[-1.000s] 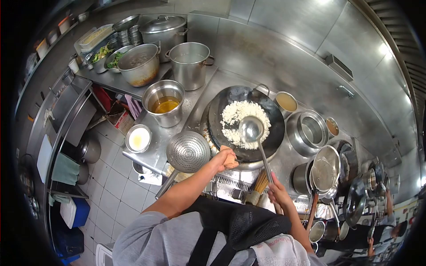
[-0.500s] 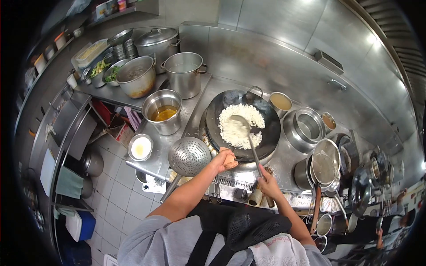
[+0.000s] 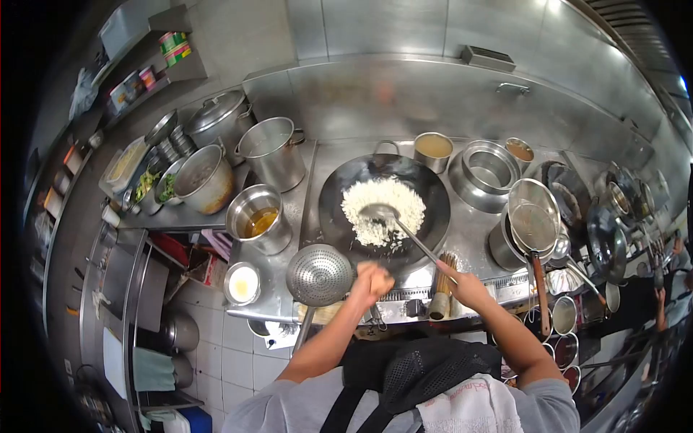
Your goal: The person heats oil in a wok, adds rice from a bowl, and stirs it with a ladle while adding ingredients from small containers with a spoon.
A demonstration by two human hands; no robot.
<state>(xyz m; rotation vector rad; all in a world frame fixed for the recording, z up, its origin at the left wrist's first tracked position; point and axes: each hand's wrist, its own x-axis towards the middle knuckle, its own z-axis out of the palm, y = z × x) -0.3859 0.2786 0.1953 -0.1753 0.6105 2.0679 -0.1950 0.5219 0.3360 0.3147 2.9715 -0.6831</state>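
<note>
White rice (image 3: 404, 198) is heaped in the middle of a black wok (image 3: 433, 184) on the stove. My right hand (image 3: 469, 290) is closed around the handle of a ladle (image 3: 419, 242), whose bowl rests in the rice. At the wok's near rim my left hand (image 3: 372, 281) is closed in a fist, slightly blurred. It grips the wok there, apparently through a folded cloth; the near handle is hidden. Just left of that hand lies a perforated strainer (image 3: 320, 276). A bamboo brush (image 3: 442, 292) is beside my right hand.
Left of the wok stand a pot of yellow liquid (image 3: 260, 224), a small bowl (image 3: 241, 283) and tall stockpots (image 3: 273, 151). Behind it is a container of broth (image 3: 433, 149). To the right are nested pots (image 3: 491, 169) and a mesh strainer (image 3: 534, 209). Another person (image 3: 675, 296) stands far right.
The ladle bowl has drawn back toward me through the rice, which is now more gathered. The wok has settled flatter, and my view has shifted. Both hands keep their holds.
</note>
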